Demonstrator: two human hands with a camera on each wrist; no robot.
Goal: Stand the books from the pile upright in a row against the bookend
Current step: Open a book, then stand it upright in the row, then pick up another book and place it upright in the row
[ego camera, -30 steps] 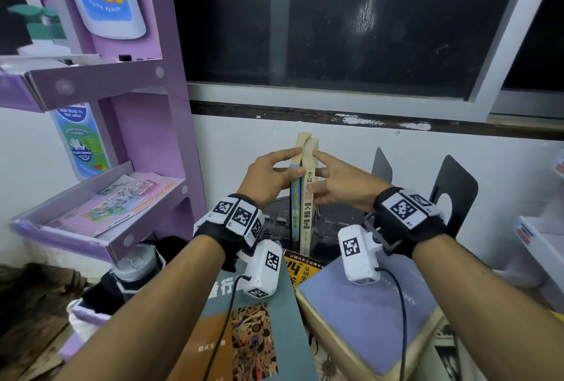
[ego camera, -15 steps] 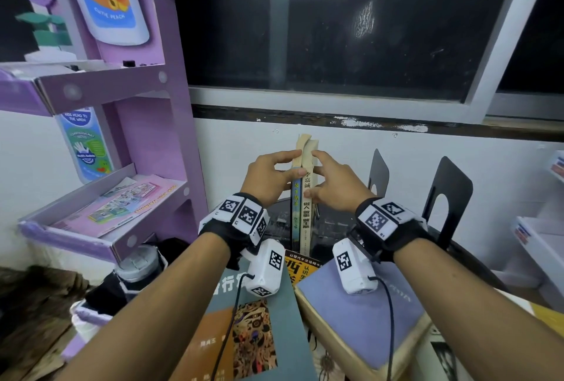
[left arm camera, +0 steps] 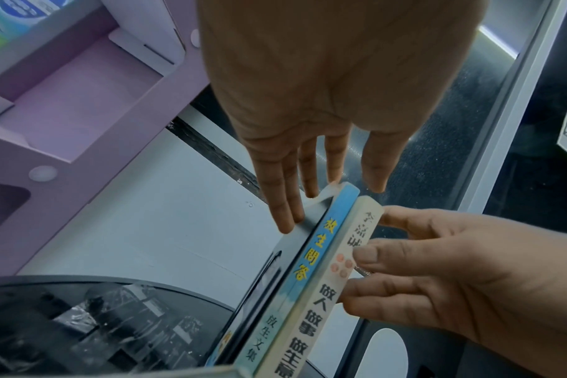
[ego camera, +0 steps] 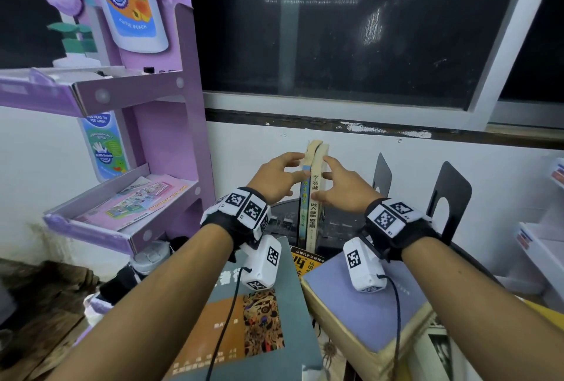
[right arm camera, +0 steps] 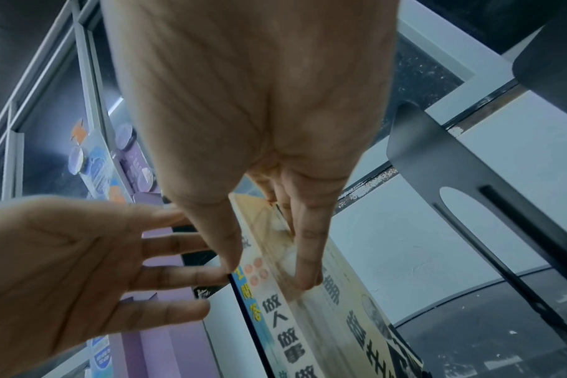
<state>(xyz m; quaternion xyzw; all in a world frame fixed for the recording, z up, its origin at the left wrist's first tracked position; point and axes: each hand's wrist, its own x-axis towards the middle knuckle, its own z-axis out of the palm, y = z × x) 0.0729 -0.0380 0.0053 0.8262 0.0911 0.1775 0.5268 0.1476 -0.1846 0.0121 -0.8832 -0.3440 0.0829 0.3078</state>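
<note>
Two books stand upright side by side against the wall: a blue-spined book (ego camera: 304,197) and, on its right, a cream-spined book (ego camera: 316,206). My left hand (ego camera: 279,176) is at their left with straight fingers (left arm camera: 285,217) resting on the thin dark bookend plate (left arm camera: 266,276) beside the blue book (left arm camera: 321,245). My right hand (ego camera: 338,188) is at the right; its thumb touches the cream spine (left arm camera: 327,307) and its straight fingers (right arm camera: 305,268) lie on the cover. The pile lies flat in front: a teal book (ego camera: 244,319), a lavender book (ego camera: 360,304), a yellow-and-black one (ego camera: 305,261).
Two more black bookends (ego camera: 383,173) (ego camera: 448,197) stand to the right on a dark base. A purple display shelf (ego camera: 171,136) rises close on the left, with a bottle (ego camera: 149,255) below it. A white tray (ego camera: 543,243) sits at the far right. The window sill runs above.
Both hands have loosened from the two upright books; their fingers have spread and straightened. The books still stand in the same place.
</note>
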